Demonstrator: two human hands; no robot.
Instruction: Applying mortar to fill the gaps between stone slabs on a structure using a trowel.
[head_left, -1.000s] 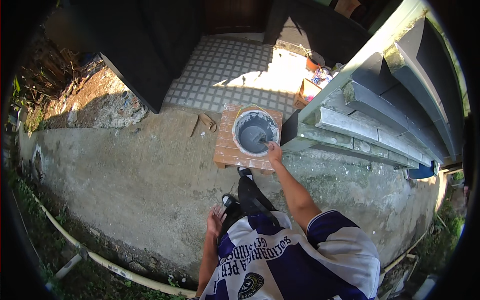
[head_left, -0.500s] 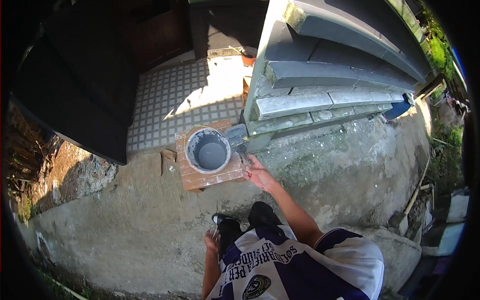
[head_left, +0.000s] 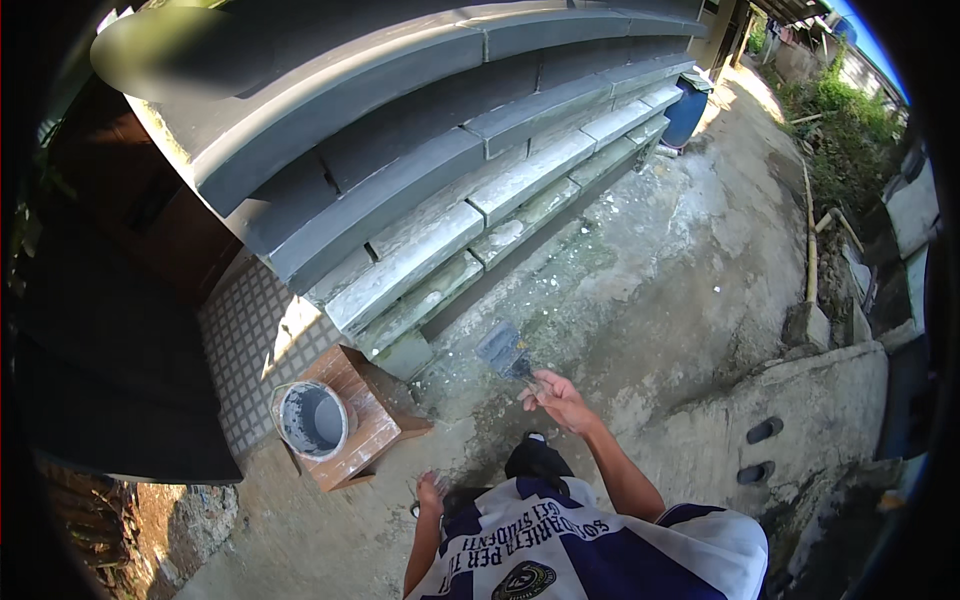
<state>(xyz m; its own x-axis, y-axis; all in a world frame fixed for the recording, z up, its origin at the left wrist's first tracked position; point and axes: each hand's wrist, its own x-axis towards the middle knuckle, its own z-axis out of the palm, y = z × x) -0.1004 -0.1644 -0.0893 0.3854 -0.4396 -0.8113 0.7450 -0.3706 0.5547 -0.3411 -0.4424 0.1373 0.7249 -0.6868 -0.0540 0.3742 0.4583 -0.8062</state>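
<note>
My right hand [head_left: 560,400] grips the handle of a wide flat paintbrush [head_left: 505,350], its head coated in grey. The brush is held over the concrete, apart from the stepped ledges [head_left: 530,165]. Low beside my body is my left hand [head_left: 430,492], its fingers loosely apart and nothing visible in them. To the left, a bucket [head_left: 314,420] of grey paint, smeared at the rim, stands on a small brown wooden stool [head_left: 375,400].
The upper ledges are dark grey; the lower ones look pale and weathered. A blue barrel [head_left: 688,112] stands at their far end. Patterned tiles [head_left: 240,350] lie left of them. A pair of sandals [head_left: 760,450] and a bamboo pole [head_left: 810,235] are at the right.
My view has swung right, so the stool and bucket now appear farther left. The paintbrush has come away from beside the bucket in my right hand.
</note>
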